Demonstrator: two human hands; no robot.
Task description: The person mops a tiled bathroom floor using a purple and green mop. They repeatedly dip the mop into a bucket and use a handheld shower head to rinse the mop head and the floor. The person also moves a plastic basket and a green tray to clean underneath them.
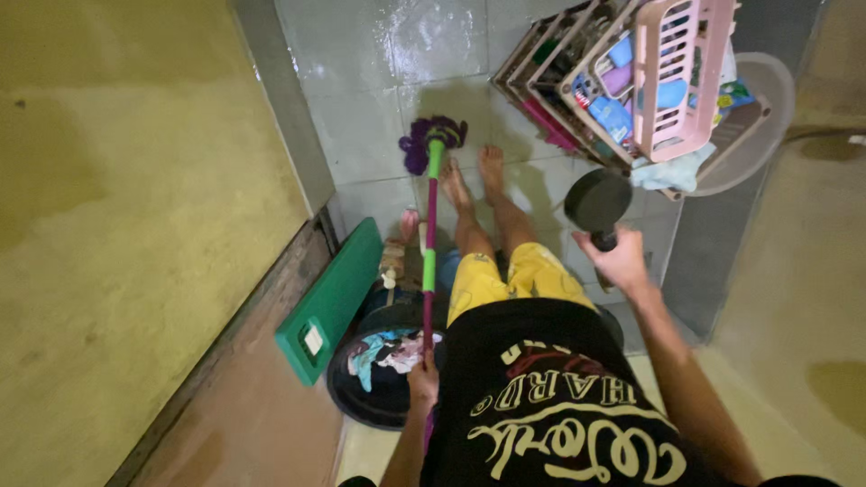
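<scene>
A barefoot person in yellow shorts stands on a wet, pale grey tiled floor (379,108), seen from above. The left hand (422,383) is clenched around the pink-and-green handle of a mop (430,234), whose purple string head rests on the tiles just ahead of the toes. The right hand (622,261) grasps the short handle of a round black dipper (598,200), held up above the floor.

Behind the mop handle sits a black round tub (361,397) holding crumpled cloths in teal, pink and white. A flat green plastic board (334,302) with a small white square label near its lower corner leans against the dark foot of the yellow wall (135,225), touching the tub's side. At upper right, a pink slatted plastic basket (681,77) stands tilted in a rack with blue and purple packets and bottles, beside a clear round plastic basin (767,108).

Open tiles lie ahead of the feet, between the wall's edge and the rack; the tub and the board crowd the near ground.
</scene>
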